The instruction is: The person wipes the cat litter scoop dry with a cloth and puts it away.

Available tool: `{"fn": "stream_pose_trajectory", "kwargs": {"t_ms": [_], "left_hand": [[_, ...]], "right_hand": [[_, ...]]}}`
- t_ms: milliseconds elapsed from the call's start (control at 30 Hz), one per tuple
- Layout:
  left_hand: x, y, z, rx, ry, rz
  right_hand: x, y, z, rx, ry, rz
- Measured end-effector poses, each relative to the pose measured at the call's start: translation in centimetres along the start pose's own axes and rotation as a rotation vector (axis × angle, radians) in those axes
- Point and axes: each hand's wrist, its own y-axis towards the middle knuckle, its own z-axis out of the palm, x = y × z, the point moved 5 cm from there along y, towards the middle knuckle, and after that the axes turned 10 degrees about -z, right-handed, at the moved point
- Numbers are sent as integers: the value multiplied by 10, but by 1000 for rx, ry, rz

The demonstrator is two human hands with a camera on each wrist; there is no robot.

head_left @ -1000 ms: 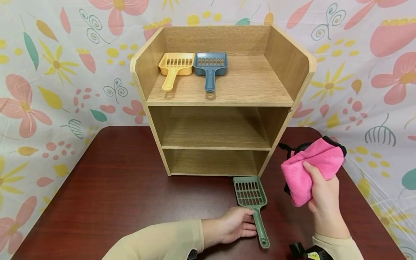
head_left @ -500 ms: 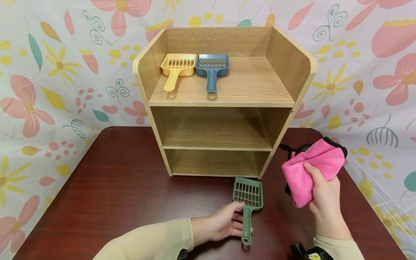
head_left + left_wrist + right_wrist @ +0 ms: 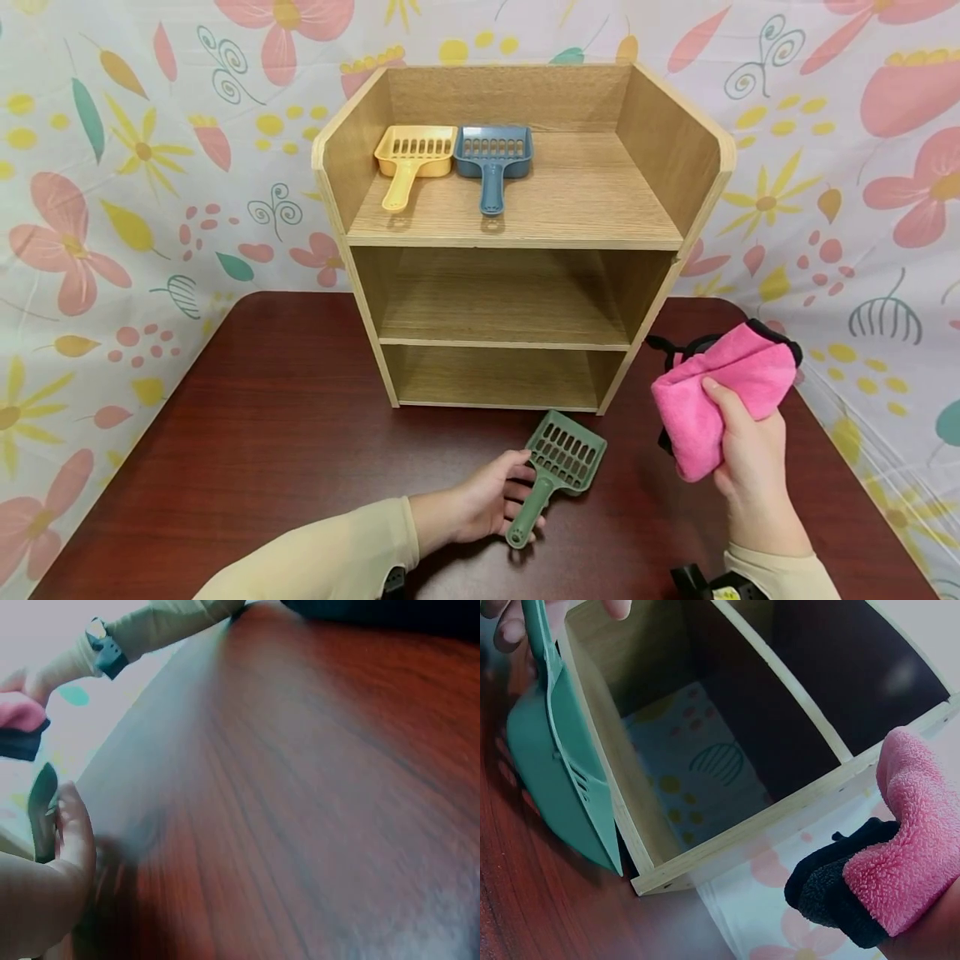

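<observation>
A green slotted litter scoop [image 3: 567,454] sits low over the table in front of the shelf unit, its handle slanting toward me and left. My left hand [image 3: 483,498] holds it, the thumb by the pan's left edge and the fingers passing behind the handle [image 3: 531,515]. The handle [image 3: 43,810] also shows beside that hand in the left wrist view, while the green pan [image 3: 555,765] stands out in the right wrist view. My right hand [image 3: 753,479] grips a folded pink cloth [image 3: 723,392] with black trim to the right of the shelf.
A wooden shelf unit [image 3: 510,247] stands at the back of the dark red table [image 3: 300,433]. On its top level, a yellow scoop [image 3: 414,160] and a blue scoop [image 3: 492,163] lie side by side at the left. Flowered cloth [image 3: 150,208] hangs behind.
My left hand has moved left with the green litter scoop, swinging the handle end left and turning the scoop clockwise. The right hand with the pink cloth has stayed nearly in place.
</observation>
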Motion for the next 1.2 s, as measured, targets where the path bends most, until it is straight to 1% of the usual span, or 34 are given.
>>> {"fn": "stream_pose_trajectory", "kwargs": {"t_ms": [133, 300, 400, 500, 700, 767, 833, 933, 1000, 1200], "left_hand": [[-4, -3, -9, 10, 8, 4], [-7, -7, -21, 29, -6, 0], [-9, -10, -29, 44, -22, 10], [-12, -12, -39, 46, -31, 23], [-20, -13, -59, -2, -35, 76], [-23, -12, -65, -22, -39, 103], [-25, -11, -70, -42, -46, 129], [-28, -10, -76, -67, -80, 177], [-30, -10, -78, -80, -119, 206], [-32, -7, -79, -102, -261, 266]], "right_hand": [[-1, 0, 0, 1, -2, 1], [-2, 2, 0, -27, -7, 11], [-3, 3, -1, -34, 12, 10], [-2, 3, 0, -17, 39, -2], [-1, 1, 0, 9, 87, -12], [-1, 1, 1, 3, 83, -13], [-2, 1, 1, -8, 57, -5], [-4, 1, 1, -34, -4, 12], [-5, 1, 1, -36, -30, 23], [-6, 1, 1, -25, -31, 29]]}}
